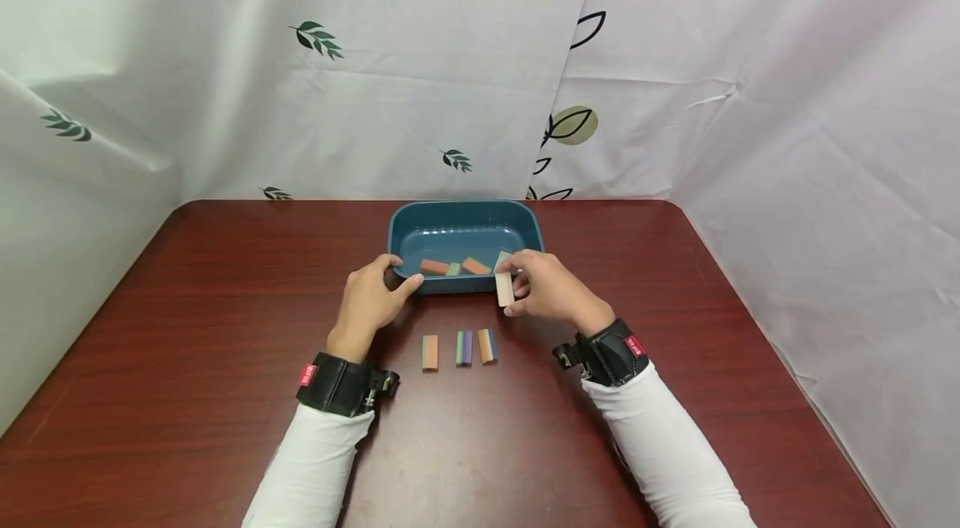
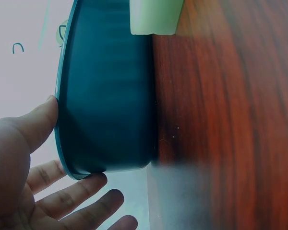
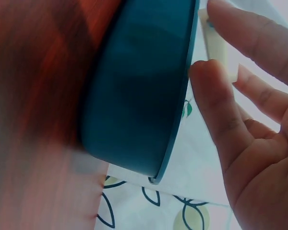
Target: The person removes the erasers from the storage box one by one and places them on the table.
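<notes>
Near the back of the table stands a dark teal plastic basin with several small coloured blocks along its front inside. My left hand holds its front left corner, thumb on the front rim and fingers around the side, as the left wrist view shows. Over the front right rim, my right hand pinches a pale cream block between thumb and fingers. In the right wrist view, the pale block shows partly behind the thumb and finger.
In front of the basin, an orange and green block, a green and purple block and an orange, white and blue block form a loose row on the brown table. A patterned white curtain hangs behind.
</notes>
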The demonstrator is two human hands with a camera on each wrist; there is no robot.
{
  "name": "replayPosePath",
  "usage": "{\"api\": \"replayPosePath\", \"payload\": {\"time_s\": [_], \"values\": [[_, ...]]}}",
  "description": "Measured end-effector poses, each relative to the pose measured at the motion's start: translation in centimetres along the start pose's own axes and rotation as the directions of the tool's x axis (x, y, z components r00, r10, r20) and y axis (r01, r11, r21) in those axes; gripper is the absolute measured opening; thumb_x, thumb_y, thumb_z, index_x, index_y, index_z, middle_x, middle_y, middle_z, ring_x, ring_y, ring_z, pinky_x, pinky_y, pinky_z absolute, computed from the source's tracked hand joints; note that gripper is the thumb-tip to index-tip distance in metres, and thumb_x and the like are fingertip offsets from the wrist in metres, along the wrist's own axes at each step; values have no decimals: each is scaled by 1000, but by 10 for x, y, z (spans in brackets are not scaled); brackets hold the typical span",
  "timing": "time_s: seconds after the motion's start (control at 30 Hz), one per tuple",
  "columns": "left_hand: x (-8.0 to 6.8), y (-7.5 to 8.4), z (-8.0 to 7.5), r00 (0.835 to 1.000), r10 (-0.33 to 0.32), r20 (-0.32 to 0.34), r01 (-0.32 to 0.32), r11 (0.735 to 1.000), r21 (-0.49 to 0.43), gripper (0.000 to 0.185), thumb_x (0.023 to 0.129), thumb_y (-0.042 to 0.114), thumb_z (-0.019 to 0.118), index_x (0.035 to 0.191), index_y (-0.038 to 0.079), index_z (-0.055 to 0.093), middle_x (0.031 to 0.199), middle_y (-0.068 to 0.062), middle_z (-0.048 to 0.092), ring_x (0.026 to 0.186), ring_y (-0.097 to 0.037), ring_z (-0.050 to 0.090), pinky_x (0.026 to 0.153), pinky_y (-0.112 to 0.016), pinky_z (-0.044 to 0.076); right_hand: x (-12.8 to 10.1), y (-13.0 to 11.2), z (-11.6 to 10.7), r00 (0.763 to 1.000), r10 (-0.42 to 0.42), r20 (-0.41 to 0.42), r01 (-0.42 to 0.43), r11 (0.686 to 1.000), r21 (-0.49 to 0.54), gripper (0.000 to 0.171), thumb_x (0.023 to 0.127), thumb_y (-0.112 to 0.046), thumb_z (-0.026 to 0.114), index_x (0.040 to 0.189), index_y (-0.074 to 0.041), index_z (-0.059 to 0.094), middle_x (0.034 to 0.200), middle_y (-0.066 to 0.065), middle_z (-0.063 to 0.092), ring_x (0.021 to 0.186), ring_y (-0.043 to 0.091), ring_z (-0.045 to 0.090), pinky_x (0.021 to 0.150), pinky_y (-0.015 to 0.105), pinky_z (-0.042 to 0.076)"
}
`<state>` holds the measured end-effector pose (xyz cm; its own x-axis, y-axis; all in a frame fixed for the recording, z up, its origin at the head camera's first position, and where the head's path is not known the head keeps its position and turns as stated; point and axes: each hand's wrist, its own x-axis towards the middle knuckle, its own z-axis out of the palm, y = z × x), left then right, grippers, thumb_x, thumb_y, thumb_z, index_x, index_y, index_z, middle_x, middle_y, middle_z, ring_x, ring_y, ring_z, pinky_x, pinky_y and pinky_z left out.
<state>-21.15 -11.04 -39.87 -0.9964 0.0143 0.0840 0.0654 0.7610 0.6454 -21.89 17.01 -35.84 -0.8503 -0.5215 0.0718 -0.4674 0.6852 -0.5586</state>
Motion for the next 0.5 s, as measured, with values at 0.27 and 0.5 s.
{"api": "replayPosePath", "payload": {"time_s": [0.27, 0.5], "values": [[4, 0, 2, 1000, -9, 0, 9, 1000, 1, 53, 93, 42, 64, 132, 7, 54, 132, -22, 55, 118, -41, 51, 94, -54, 43, -14, 0, 5, 995, 63, 78, -62, 998, -13, 50, 69, -2, 87, 113, -2, 64, 96, 4, 58, 79, 16, 59, 68, 25, 51], [1, 0, -1, 1000, -8, 0, 8, 1000, 4, 53, 93, 41, 65, 131, 6, 55, 123, -22, 59, 112, -40, 54, 89, -52, 45, -16, -1, 11, 982, 114, 150, -100, 991, -94, 48, 68, -1, 87, 109, -3, 62, 91, 3, 57, 76, 14, 59, 65, 26, 50]]}}
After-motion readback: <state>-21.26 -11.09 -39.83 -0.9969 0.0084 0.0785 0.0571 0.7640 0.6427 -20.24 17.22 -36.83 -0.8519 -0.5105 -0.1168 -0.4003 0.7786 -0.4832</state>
